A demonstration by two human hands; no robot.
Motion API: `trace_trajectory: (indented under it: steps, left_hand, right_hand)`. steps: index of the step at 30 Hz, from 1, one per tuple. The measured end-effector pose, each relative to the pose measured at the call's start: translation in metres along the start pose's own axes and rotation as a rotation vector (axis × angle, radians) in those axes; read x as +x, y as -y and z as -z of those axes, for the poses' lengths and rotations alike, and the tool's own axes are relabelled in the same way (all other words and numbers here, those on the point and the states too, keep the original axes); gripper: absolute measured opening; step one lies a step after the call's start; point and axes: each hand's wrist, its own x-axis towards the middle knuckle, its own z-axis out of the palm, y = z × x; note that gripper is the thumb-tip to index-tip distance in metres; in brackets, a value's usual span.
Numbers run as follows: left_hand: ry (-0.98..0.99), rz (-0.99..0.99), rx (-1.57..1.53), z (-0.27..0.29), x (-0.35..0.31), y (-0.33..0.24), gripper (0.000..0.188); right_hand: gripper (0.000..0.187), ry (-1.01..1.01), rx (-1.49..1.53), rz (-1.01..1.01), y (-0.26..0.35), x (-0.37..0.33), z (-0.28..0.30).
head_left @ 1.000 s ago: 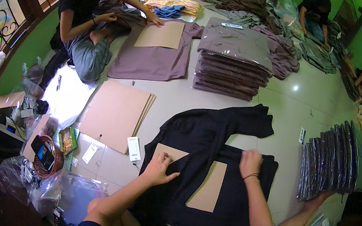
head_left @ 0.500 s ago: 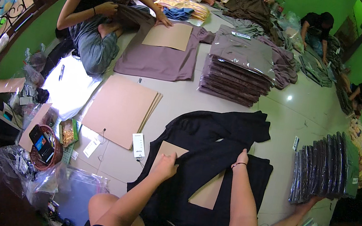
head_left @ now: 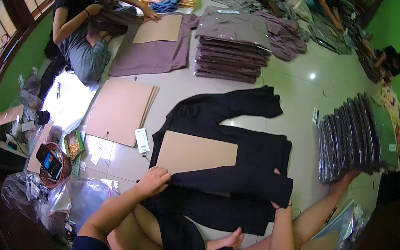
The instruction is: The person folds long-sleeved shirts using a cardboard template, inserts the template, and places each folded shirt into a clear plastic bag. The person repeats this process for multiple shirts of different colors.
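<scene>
A black long-sleeved shirt [head_left: 255, 138] lies spread on the tiled floor in front of me, with a brown cardboard sheet [head_left: 196, 153] on its body. One sleeve [head_left: 233, 179] is drawn crosswise over the sheet's near edge. My left hand [head_left: 154, 180] grips the black fabric by the sheet's near left corner, fingers closed. At the right, my right hand [head_left: 278, 188] is closed around the cuff end of that sleeve, its fingers partly covered by cloth. The other sleeve [head_left: 250, 101] points away to the far right.
Stacked cardboard sheets [head_left: 116, 112] with a white tag [head_left: 141, 141] lie at left. Bagged garments stand in a row [head_left: 348, 139] at right and in a pile [head_left: 230, 59] ahead. A basket [head_left: 59, 171] holds a phone. Far left, a co-worker [head_left: 77, 29] handles a mauve shirt.
The sleeve slanted across the cardboard has swung toward me, baring most of the sheet. My left hand has shifted from the sheet to the fabric near its corner. The whole view has shifted.
</scene>
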Motion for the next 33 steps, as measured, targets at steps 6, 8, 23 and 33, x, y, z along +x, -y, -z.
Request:
trace_trajectory:
  steps: [6,8,23,33]
  left_hand:
    - [0.146,-0.075,0.138,-0.019,-0.004,-0.022,0.03]
    - [0.195,-0.04,0.152,-0.022,-0.004,-0.024,0.038]
    - [-0.505,0.492,-0.254,-0.032,0.089,0.06,0.015]
    - [-0.316,0.941,-0.378,-0.017,0.167,0.127,0.038]
  right_hand:
    - [0.051,-0.447,-0.207,-0.211,-0.024,-0.035,0.078]
    - [0.061,-0.499,-0.704,-0.067,-0.023,-0.029,0.079]
    - [0.027,-0.318,-1.785,0.48,0.007,0.072,0.017]
    - [0.014,-0.231,-1.931,0.347,0.02,0.159,0.022]
